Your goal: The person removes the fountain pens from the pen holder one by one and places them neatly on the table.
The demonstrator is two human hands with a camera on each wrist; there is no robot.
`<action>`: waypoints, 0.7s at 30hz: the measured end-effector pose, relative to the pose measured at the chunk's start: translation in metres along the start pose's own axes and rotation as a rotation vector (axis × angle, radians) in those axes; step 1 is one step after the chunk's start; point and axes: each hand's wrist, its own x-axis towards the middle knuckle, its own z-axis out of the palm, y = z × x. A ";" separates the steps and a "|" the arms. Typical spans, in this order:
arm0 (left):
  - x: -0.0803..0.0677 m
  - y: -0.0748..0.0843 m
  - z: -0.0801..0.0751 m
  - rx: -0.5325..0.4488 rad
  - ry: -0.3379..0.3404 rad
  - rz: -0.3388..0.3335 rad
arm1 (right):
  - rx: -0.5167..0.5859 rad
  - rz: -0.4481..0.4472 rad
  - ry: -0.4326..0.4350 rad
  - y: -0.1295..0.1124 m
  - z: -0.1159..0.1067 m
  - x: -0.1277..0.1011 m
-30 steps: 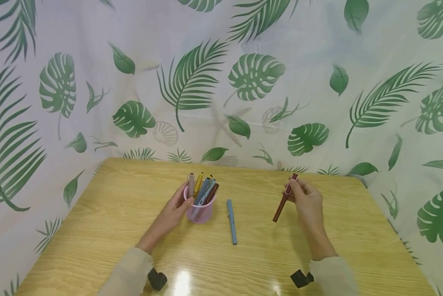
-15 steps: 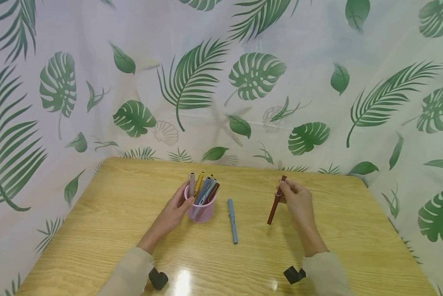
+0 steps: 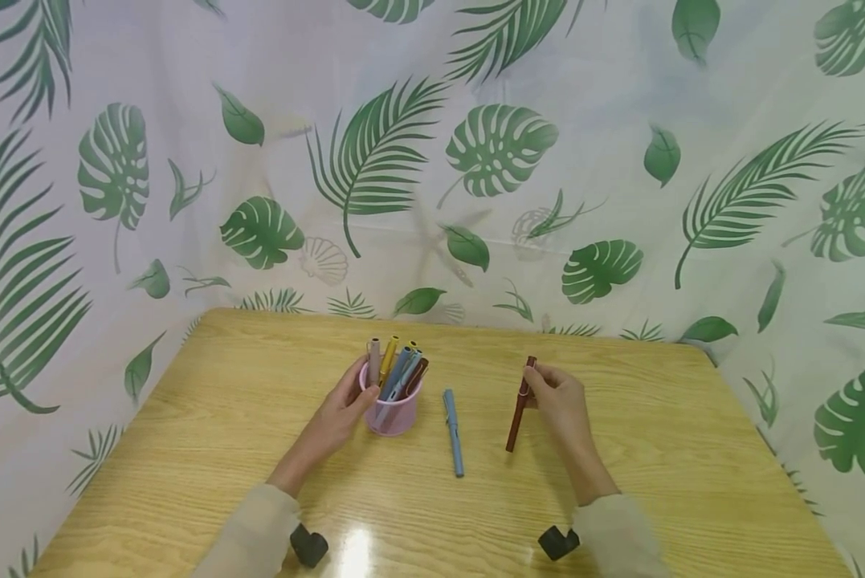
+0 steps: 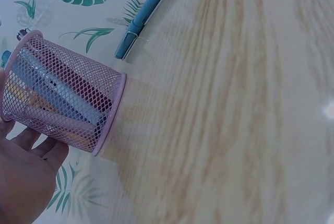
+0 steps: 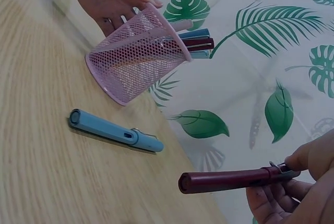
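Fingers of the left hand curl against the near-left wall of the pink mesh pen cup, which stands upright on the wooden table with several capped pens leaning inside it. Just right of the cup a light blue pen lies flat on the wood, apart from both hands. Further right, the right hand pinches a dark red pen near its clip end, thumb and fingertips closed on the cap, the barrel hanging down and slightly left with its lower tip just above or at the tabletop; which, I cannot tell.

Handling it well here seems to mean holding the cup firmly so its light mesh cannot tip, and keeping the red pen's grip high so the barrel stays steerable and clear of the blue pen.

No brand, label or lettering is readable on the pens or cup.
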 end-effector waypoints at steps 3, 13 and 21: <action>0.000 0.000 0.000 -0.003 -0.003 -0.004 | 0.010 -0.002 -0.008 0.004 0.004 0.000; 0.000 -0.002 0.001 -0.009 0.005 -0.008 | -0.021 -0.018 -0.032 0.015 0.019 0.001; 0.000 -0.002 0.002 -0.002 0.013 -0.006 | -0.070 -0.023 -0.028 0.022 0.029 0.002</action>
